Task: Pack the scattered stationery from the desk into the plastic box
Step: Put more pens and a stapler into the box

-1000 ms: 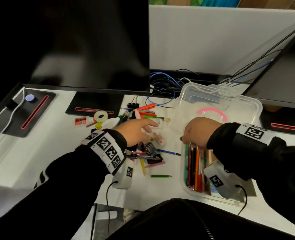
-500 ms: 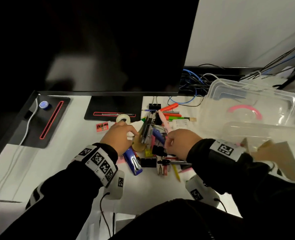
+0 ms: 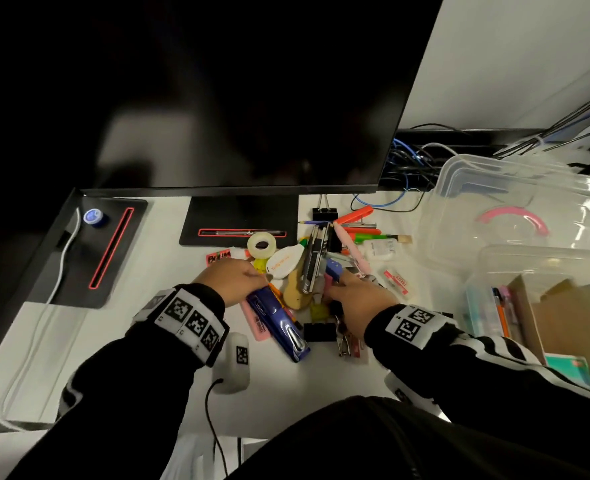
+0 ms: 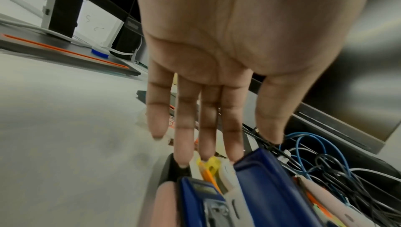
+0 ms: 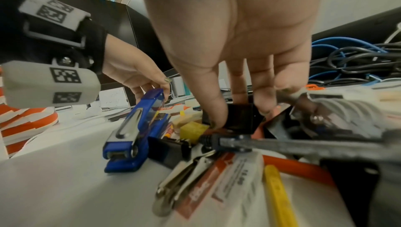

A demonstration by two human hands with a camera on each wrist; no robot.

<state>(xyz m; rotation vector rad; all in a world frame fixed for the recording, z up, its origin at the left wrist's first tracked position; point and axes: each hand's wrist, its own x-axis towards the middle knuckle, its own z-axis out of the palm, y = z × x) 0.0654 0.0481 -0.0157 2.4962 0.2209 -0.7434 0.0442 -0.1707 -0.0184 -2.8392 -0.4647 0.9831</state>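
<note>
A heap of stationery lies on the white desk (image 3: 148,341): a blue stapler (image 3: 276,323), a tape roll (image 3: 261,244), a white correction tape (image 3: 283,263), a utility knife (image 3: 312,261), pens and clips. My left hand (image 3: 231,282) reaches over the heap's left side with straight fingers (image 4: 184,145), touching the stapler's (image 4: 271,187) raised end. My right hand (image 3: 352,296) is on the heap's right side. Its thumb and fingers (image 5: 262,103) pinch a black binder clip (image 5: 240,119). The clear plastic box (image 3: 529,252) at the right holds pencils and card.
A second clear plastic container (image 3: 515,188) with a pink ring lies behind the box. A dark monitor (image 3: 252,98) and its base (image 3: 238,216) stand behind the heap. Cables (image 3: 408,168) tangle at the back right. A black tray (image 3: 89,251) sits at the left.
My right hand left the plastic box and came over to the heap, onto the black clip. My left hand shifted onto the blue stapler. The head view swung left.
</note>
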